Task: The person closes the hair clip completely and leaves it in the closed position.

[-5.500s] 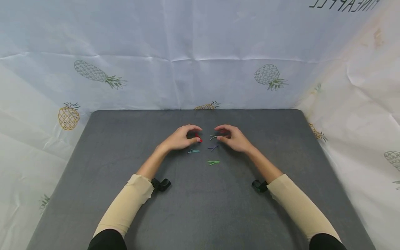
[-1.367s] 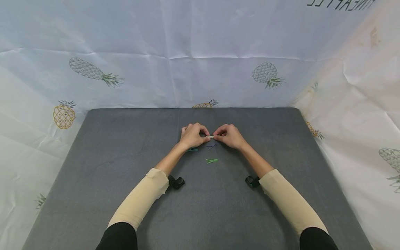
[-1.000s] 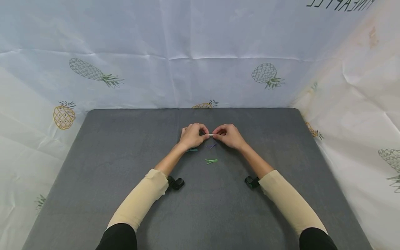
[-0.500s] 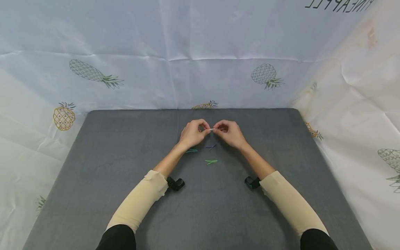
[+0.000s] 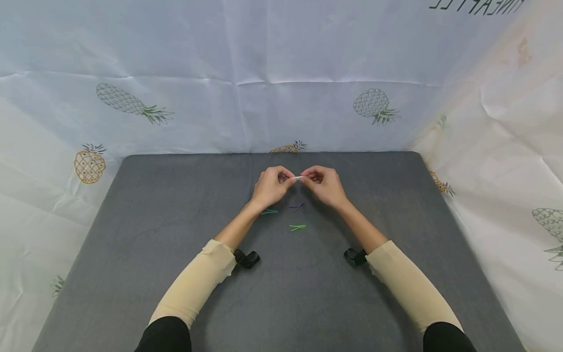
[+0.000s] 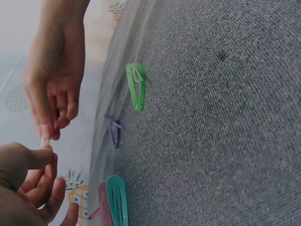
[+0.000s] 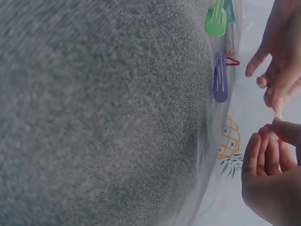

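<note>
Left hand: left hand (image 5: 269, 186) is raised above the grey mat (image 5: 132, 234), thumb and forefinger pinching the left end of a small pale hair clip (image 5: 298, 178); other fingers curled in.
Teal clip: teal clip (image 5: 269, 211) lies flat on the mat just below the left hand, untouched. In the left wrist view a pink clip (image 6: 102, 203) lies close beside it; that one is hidden under the hand in the head view.
Pale clip: held in the air between both hands, roughly level, well clear of the mat. Very small, whitish, thin; only a short stub shows between the fingertips, so I cannot tell whether it is snapped open or closed.
Purple clip: purple clip (image 5: 297, 206) lies on the mat beneath the gap between the hands.
Green clip: green clip (image 5: 297, 227) lies nearer the person, apart from the others.
Right hand: right hand (image 5: 323, 185) pinches the right end of the same pale clip with thumb and forefinger.
Progress (judgement): one clip is in hand and being worked with both hands; the four other clips lie on the mat untouched, so most of the handling looks left to do.
</note>
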### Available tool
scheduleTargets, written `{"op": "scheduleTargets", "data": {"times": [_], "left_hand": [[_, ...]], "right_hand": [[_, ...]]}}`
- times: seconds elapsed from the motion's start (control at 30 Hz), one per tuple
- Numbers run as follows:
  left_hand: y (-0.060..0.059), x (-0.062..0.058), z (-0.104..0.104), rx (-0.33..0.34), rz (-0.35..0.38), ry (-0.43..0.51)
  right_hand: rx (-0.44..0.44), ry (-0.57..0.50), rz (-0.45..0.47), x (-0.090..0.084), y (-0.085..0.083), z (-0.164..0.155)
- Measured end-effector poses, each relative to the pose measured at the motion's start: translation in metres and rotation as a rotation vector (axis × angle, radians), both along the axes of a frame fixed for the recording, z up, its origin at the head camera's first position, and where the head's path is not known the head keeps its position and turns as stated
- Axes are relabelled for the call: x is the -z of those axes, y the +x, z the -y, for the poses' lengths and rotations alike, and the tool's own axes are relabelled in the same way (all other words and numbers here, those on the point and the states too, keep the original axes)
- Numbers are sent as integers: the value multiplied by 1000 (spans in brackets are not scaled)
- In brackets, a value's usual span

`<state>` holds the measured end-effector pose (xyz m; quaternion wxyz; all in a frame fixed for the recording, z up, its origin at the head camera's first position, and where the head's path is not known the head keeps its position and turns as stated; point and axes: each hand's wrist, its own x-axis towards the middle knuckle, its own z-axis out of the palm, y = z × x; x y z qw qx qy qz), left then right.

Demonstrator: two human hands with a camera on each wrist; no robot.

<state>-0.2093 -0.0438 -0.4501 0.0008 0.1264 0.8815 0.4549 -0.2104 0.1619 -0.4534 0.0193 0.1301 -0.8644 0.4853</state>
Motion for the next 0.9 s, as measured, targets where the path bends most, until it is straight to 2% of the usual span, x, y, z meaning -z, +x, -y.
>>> {"op": "scheduleTargets", "data": {"times": [0.5, 0.9], "left_hand": [[2, 0, -2, -24, -14, 30], [0, 1, 0, 5, -3, 49]], "right_hand": [[76, 2, -70, 0, 6, 8], [60, -20, -23, 0, 6, 6]]}}
